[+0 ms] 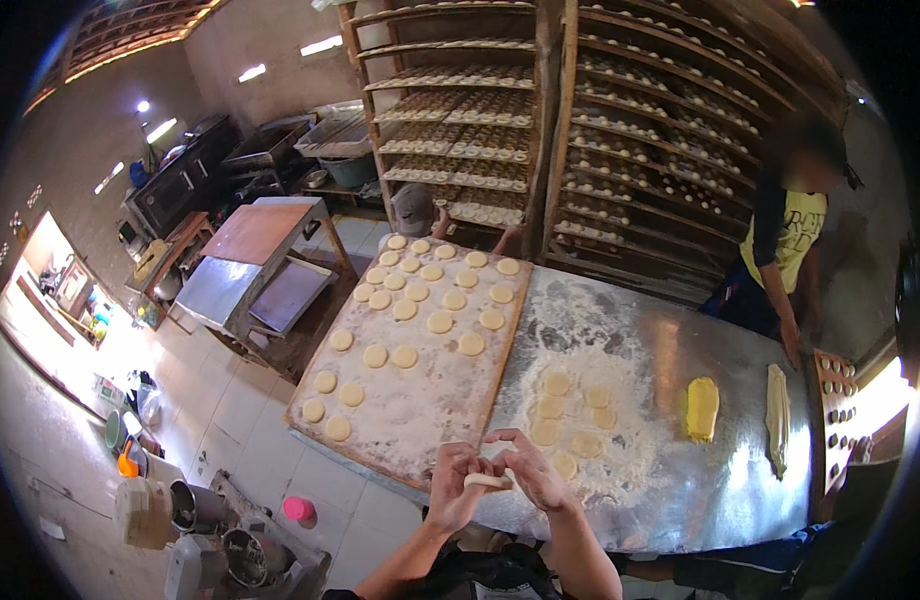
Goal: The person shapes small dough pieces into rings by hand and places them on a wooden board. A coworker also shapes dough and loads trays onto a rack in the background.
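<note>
Between my two hands, over the near edge of the table, a flat round of pale dough is pinched and tipped nearly edge-on. My left hand curls its fingers round one side of it. On the other side, my right hand grips it with bent fingers. Just ahead, a floured wooden board carries several dough discs in loose rows. To its right, more flattened dough discs lie in scattered flour on the metal table.
A yellow dough block and a long dough strip lie on the table's right. One person stands at the far right; another, in a grey cap, is beyond the board. Racks hold trays. Buckets stand on the floor left.
</note>
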The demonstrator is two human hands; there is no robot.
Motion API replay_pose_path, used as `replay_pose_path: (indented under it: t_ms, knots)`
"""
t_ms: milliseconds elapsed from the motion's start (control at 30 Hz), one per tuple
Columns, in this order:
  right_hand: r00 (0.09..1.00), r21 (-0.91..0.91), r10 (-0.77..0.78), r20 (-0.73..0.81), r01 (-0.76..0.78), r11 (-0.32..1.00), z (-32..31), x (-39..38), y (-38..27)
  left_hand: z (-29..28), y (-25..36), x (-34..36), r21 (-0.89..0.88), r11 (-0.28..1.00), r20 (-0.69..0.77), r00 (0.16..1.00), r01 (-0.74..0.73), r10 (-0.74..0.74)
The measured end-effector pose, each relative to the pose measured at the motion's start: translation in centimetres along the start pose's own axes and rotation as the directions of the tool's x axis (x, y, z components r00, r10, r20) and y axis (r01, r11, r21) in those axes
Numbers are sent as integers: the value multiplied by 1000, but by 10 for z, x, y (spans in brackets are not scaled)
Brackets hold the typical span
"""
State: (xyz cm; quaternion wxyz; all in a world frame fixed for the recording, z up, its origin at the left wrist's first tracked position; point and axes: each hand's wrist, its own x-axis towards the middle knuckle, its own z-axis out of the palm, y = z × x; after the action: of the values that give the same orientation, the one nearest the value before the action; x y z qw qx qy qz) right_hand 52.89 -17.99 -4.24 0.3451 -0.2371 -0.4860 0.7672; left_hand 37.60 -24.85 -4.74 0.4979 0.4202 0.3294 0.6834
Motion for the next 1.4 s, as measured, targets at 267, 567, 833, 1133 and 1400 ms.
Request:
replay_pose_path:
  t_ms: [267,567,833,1133,1400]
  knots:
    - [987,-45,-154,-39,152,987,73,29,38,-70,15,-4,808,589,-25,996,-33,89]
    - [948,-372,-258,-185,175,912,106,59,82,-116,22,2,822,568,13,998,-45,60]
    - [951,-270,-137,-277,60,961,118,61,86,-136,27,24,739,656,175,984,-154,34]
    - [841,-181,-186,-508,106,978,118,60,94,-134,32,37,749,660,191,974,-67,-119]
    - [854,-703,-415,-313,85,706,102,50,99,-124,25,43,757,650,285,928,-66,-239]
